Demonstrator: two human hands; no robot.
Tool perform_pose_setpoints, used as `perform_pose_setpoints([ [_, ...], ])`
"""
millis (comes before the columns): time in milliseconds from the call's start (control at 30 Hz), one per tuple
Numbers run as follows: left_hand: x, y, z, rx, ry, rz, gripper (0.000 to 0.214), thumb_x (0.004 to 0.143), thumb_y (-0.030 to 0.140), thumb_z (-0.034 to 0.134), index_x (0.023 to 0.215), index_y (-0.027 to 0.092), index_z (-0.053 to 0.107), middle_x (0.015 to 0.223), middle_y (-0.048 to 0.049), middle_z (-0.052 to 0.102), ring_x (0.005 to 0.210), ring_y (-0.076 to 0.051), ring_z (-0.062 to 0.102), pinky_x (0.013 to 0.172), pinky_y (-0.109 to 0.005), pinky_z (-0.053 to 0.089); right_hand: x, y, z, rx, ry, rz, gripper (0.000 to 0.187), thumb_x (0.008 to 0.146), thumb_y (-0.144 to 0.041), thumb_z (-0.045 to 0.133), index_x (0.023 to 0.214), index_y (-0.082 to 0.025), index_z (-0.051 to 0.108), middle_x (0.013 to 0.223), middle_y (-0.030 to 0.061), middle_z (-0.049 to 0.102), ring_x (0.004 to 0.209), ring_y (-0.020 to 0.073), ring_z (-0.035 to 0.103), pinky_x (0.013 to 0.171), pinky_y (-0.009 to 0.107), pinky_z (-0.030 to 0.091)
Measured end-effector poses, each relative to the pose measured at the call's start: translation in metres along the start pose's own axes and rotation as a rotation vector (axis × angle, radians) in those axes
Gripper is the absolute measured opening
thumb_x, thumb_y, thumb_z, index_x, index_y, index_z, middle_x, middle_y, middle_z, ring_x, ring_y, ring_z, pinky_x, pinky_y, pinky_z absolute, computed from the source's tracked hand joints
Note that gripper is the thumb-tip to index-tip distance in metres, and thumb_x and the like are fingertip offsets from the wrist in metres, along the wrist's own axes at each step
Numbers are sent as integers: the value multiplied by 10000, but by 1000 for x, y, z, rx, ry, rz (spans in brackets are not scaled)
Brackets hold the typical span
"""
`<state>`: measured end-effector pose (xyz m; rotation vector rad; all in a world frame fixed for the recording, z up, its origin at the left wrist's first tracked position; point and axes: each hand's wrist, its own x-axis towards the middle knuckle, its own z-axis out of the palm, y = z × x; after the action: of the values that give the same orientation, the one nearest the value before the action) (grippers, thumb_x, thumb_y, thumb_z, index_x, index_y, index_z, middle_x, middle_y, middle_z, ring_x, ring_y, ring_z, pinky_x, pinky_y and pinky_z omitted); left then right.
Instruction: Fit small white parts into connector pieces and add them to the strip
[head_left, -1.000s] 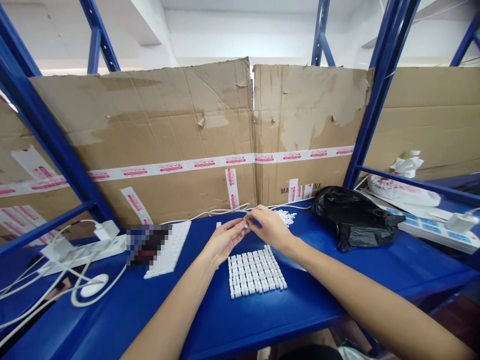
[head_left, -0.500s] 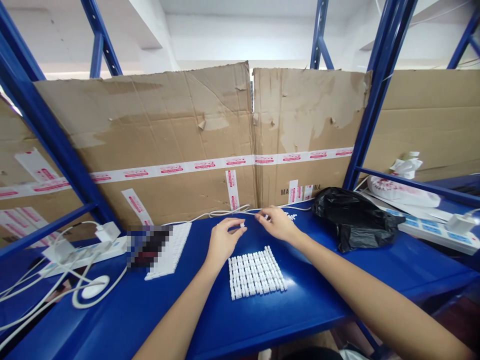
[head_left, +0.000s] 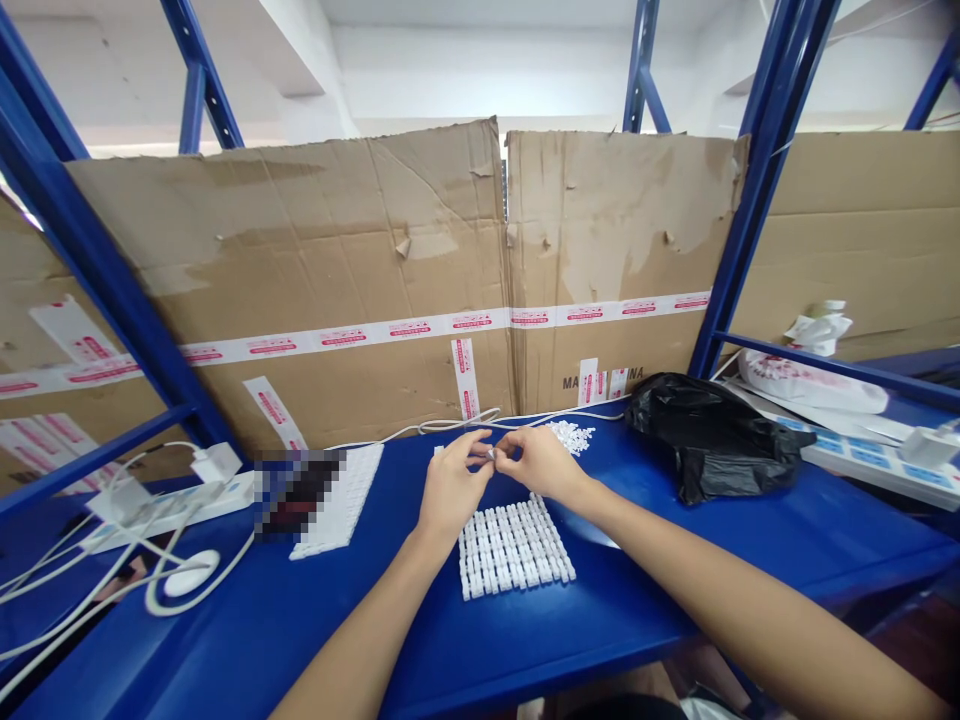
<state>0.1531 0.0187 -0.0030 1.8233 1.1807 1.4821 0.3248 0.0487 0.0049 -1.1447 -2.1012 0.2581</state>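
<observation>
Over the blue shelf top [head_left: 645, 600], my left hand [head_left: 450, 487] and my right hand [head_left: 536, 462] meet fingertip to fingertip. Both pinch one small white plastic piece [head_left: 491, 455] between them. Just below the hands lies a flat block of white plastic pieces [head_left: 512, 545] packed in neat rows. A loose heap of small white pieces [head_left: 571, 435] sits behind my right hand, near the cardboard.
A cardboard wall [head_left: 390, 290] backs the shelf, with a white cable [head_left: 450, 424] along its foot. A black plastic bag [head_left: 709, 430] lies right. Left are another white block of pieces [head_left: 341, 500], a power strip [head_left: 165, 500] and looped cables. Blue rack posts [head_left: 739, 210] stand either side.
Half a second ago my right hand was back at the loose heap while my left held a piece alone. It has since come back, and both hands are pinched on the piece again.
</observation>
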Motion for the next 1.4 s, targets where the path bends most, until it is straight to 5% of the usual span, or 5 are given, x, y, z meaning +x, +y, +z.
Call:
perform_pose_setpoints([
  [200, -1, 12, -11, 32, 14, -28, 321, 777, 207, 803, 1093, 233, 760, 1011, -56, 789, 900, -244, 771, 909, -425, 640, 7, 34, -18, -267, 30, 143, 125, 856, -230, 668, 825, -217, 789, 815, 67, 771, 760, 202, 699, 674, 266, 456],
  [467, -56, 17, -82, 127, -91, -189, 235, 831, 439, 751, 964, 248, 789, 1125, -53, 793, 989, -252, 779, 932, -378, 639, 7, 73, -39, -401, 68, 209, 187, 963, -319, 629, 924, -177, 746, 865, 130, 740, 938, 253, 671, 740, 285, 462],
  [767, -122, 6, -108, 513, -206, -197, 272, 928, 441, 627, 1144, 343, 759, 1104, 9, 804, 902, -223, 771, 832, -366, 656, 5, 38, -6, -139, -85, -119, 141, 945, -227, 625, 948, -189, 762, 889, 47, 783, 863, 198, 689, 848, 302, 485],
  [1067, -107, -11, -99, 292, -109, -212, 802, 879, 314, 655, 1588, 373, 284, 1400, -67, 593, 893, -168, 740, 781, -343, 673, 60, 16, 56, 22, -329, -260, 339, 856, -112, 677, 1194, -126, 696, 1144, 114, 754, 929, 197, 712, 864, 302, 541],
  [1400, -96, -10, -97, 452, -193, -184, 789, 911, 306, 642, 1598, 402, 265, 1433, -59, 492, 934, -167, 691, 834, -346, 646, 109, 23, 90, 127, -531, -250, 501, 836, 32, 520, 1281, -137, 677, 1303, 101, 720, 1172, 213, 689, 1041, 321, 517],
])
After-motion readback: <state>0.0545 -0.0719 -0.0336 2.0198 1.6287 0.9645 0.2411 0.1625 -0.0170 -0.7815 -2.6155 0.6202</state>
